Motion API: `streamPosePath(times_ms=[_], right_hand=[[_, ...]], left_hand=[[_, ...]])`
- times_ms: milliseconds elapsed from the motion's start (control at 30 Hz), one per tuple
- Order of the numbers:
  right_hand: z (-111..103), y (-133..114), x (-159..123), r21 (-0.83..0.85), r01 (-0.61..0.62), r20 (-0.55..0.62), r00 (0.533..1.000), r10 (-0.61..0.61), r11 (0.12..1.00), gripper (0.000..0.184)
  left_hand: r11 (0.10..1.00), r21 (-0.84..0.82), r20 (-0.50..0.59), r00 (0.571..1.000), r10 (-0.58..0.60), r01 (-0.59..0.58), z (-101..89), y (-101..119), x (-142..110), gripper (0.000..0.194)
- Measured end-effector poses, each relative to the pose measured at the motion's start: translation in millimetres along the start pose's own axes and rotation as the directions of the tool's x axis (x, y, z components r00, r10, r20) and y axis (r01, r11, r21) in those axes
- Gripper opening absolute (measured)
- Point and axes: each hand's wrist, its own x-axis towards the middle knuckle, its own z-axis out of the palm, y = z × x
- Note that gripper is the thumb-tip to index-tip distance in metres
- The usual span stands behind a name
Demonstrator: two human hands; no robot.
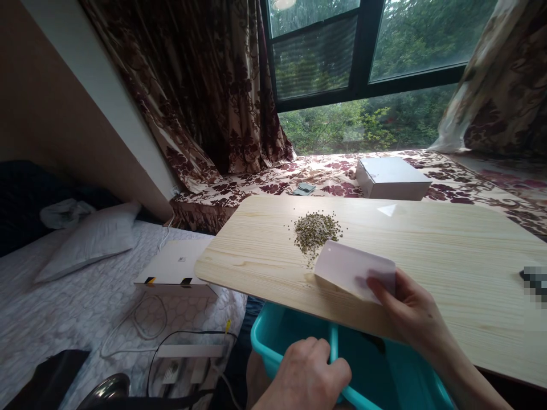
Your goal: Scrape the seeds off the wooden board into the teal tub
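My right hand point(412, 310) grips a whitish, flexible-looking dough scraper point(354, 267), thumb on its upper face. The scraper rests at a slant on the wood-grain tabletop point(448, 250), its left end near the lower side of a loose pile of small green-brown beans point(316, 229). A few beans and some pale dust trail down from the pile. Below the table's near edge is a turquoise plastic bin point(294, 324) with a divider. My left hand point(310, 370) is closed around the bin's divider and near rim; part of its grip is hidden.
A white box point(393, 176) sits on the flowered window ledge behind the table, near a small folded cloth point(304, 188). On the left, a bed point(102, 267) holds a pillow point(92, 242), a flat white carton point(175, 262) and cables. A dark blurred object point(534, 280) lies at the table's right.
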Motion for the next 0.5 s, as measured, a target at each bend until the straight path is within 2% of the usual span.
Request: streamPosePath(times_ms=[233,367,433,500], right_hand=[[9,2,-15,0.018,0.032,0.143,0.989,-0.034,0.999,0.02],[8,-6,-26,0.098,0.017,0.24,0.97,-0.04,0.995,0.018],[7,-6,-25,0.12,0.014,0.242,0.969,-0.043,0.993,0.018],[7,-3,-19,0.118,0.036,0.181,0.982,-0.057,0.992,0.019]], left_hand=[[0.999,-0.031,0.035,0.999,-0.028,0.029,-2.2,0,1,0.038],[0.997,-0.069,0.053,0.998,-0.03,0.033,-2.5,0,1,0.04],[0.997,-0.07,0.057,0.998,-0.025,0.029,-1.8,0,2,0.041],[0.998,-0.062,0.056,0.998,-0.017,0.02,-0.5,0,2,0.041]])
